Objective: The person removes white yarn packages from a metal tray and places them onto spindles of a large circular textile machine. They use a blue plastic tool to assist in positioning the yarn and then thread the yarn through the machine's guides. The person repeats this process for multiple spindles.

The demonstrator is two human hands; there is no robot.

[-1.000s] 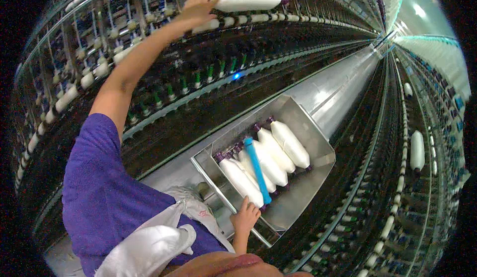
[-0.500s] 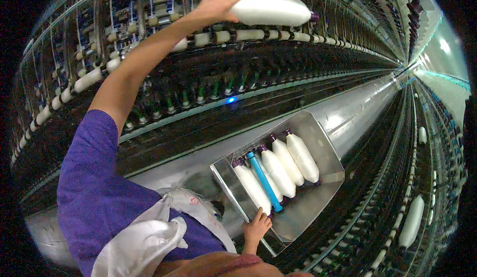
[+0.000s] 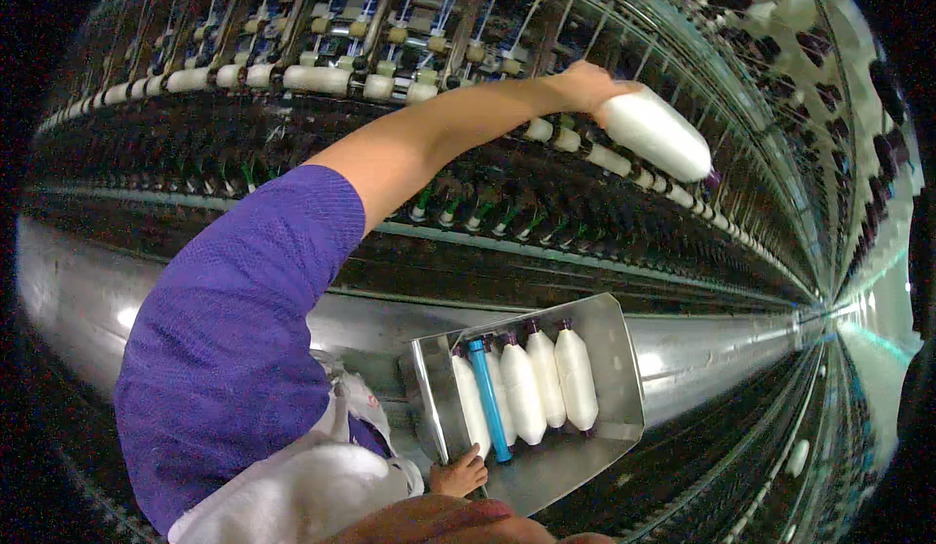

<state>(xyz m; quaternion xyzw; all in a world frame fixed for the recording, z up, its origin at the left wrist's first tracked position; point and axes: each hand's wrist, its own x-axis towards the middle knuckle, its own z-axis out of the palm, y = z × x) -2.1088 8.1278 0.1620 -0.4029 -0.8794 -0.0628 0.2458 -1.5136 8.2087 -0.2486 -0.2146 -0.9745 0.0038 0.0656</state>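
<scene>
Several white yarn bobbins (image 3: 525, 396) lie side by side in a metal box (image 3: 616, 383), a blue tube (image 3: 490, 403) over them. The left hand (image 3: 588, 91) grips one end of a raised white bobbin (image 3: 658, 136) before the spinning frame (image 3: 317, 79). The right hand (image 3: 460, 474) rests at the box's near corner; whether it grasps the rim, I cannot tell.

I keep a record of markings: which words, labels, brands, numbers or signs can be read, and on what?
None can be read.
White cloth garment: small red mark, too blurred to make out.
White spindle-shaped yarn bobbins, long blue tube, grey metal box: no lettering visible.
</scene>
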